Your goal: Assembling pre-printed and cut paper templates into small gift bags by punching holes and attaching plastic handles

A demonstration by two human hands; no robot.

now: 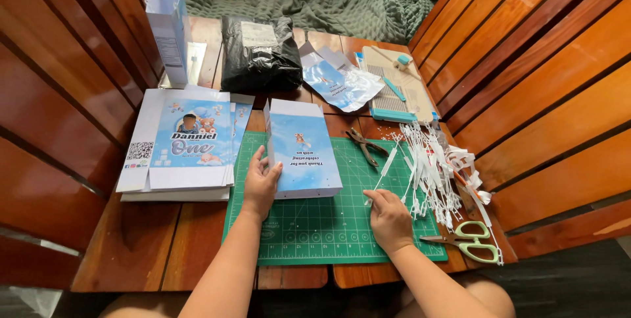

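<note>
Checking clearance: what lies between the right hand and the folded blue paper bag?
Only bare green cutting mat separates the right hand from the blue paper bag, head view.
</note>
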